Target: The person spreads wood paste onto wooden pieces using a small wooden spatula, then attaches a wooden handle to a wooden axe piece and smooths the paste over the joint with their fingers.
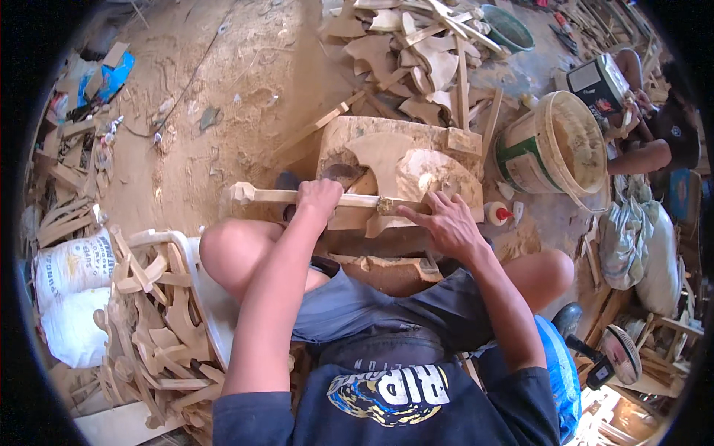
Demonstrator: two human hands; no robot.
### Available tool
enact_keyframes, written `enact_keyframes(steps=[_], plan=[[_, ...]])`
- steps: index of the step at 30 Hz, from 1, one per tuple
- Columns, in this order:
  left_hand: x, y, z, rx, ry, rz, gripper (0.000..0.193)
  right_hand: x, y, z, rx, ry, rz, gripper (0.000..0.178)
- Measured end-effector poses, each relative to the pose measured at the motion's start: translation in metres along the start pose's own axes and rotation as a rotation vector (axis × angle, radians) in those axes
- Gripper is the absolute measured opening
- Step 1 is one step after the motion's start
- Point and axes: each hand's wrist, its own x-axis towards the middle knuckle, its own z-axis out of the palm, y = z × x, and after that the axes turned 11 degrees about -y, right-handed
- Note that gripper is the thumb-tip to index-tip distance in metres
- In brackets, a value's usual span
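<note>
A pale wooden axe-shaped piece lies across a wooden work block (457, 141) in front of me. Its broad axe head (381, 157) flares away from me, and its long handle (271, 195) runs out to the left, ending in a faceted knob. My left hand (318, 199) is closed around the handle, left of the head. My right hand (451, 225) rests at the right end of the piece with its fingers spread and its thumb pointing left. Close to that thumb, a rough yellowish-brown patch (384, 206) sits where handle and head meet.
A white glue bottle (497, 213) with a red cap stands right of the block. Beyond it is a sawdust-coated bucket (539, 145). Cut wood pieces (428, 59) pile up at the far side, more (160, 334) at left. Another person's arm (639, 156) shows at far right.
</note>
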Motion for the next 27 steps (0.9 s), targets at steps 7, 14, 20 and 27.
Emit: enact_keyframes(steps=[7,14,20,27], plan=[[-0.001,0.001,-0.001,-0.013,-0.034,0.001,0.021,-0.004,-0.008,0.001,0.092,-0.007,0.084,0.071],[0.000,-0.003,-0.002,-0.031,-0.080,-0.007,0.023,-0.018,0.001,0.015,0.121,0.018,0.083,0.071],[0.002,0.002,-0.006,-0.016,-0.106,-0.010,0.025,-0.007,-0.018,0.043,0.172,0.153,0.056,0.075],[0.012,-0.004,0.009,-0.045,-0.118,-0.006,0.031,-0.023,-0.018,0.036,0.158,0.012,0.161,0.068]])
